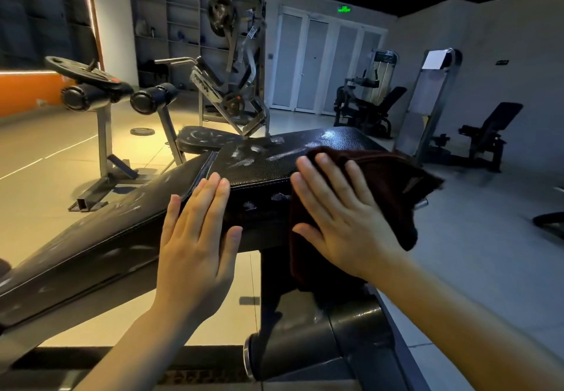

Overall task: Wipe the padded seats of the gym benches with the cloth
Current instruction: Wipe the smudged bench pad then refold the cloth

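While left hand (195,238) rests flat on seat pad (262,165), flat right hand (338,213) presses cloth (393,183) beneath.

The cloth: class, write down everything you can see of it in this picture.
The cloth is dark brown, soft and towel-like, bunched rather than folded. It lies on the near right part of the black padded seat, with part hanging down over the front edge. The right hand presses on it with straight, spread fingers. The left hand rests on the seat beside it, not touching it.
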A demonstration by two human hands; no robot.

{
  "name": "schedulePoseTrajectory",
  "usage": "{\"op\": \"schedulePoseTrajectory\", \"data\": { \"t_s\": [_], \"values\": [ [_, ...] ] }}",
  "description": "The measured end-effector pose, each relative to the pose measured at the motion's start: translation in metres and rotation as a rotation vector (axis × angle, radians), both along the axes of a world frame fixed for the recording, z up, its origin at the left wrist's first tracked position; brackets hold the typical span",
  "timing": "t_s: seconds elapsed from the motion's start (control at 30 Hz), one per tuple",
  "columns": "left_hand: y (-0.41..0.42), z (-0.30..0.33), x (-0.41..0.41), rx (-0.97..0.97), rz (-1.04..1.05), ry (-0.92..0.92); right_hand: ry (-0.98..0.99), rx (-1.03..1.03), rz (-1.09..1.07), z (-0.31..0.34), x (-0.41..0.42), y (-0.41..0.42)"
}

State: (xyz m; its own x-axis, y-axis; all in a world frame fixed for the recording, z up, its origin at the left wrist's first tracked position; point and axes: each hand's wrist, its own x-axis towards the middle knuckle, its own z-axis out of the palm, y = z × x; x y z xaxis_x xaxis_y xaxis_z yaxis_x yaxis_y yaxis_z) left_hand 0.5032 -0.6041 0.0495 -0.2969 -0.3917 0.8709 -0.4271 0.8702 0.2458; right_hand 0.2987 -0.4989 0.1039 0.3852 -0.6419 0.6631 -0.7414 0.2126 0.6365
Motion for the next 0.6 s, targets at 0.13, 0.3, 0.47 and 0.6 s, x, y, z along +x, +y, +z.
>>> {"op": "schedulePoseTrajectory", "data": {
  "t_s": [0.13, 0.3, 0.47, 0.6],
  "values": [
    [-0.002, -0.002, 0.001, -0.033, 0.053, -0.003, -0.080, -0.019, 0.171, 0.004, 0.039, -0.029],
    [-0.010, -0.004, 0.004, -0.097, 0.077, -0.043, -0.053, -0.068, 0.123, 0.020, 0.008, -0.012],
    [-0.021, -0.013, -0.001, -0.167, 0.104, -0.001, -0.196, -0.213, -0.019, 0.025, -0.046, 0.024],
    [-0.028, -0.019, -0.014, -0.210, 0.136, 0.059, -0.289, -0.207, 0.033, 0.018, -0.045, 0.019]
  ]
}}
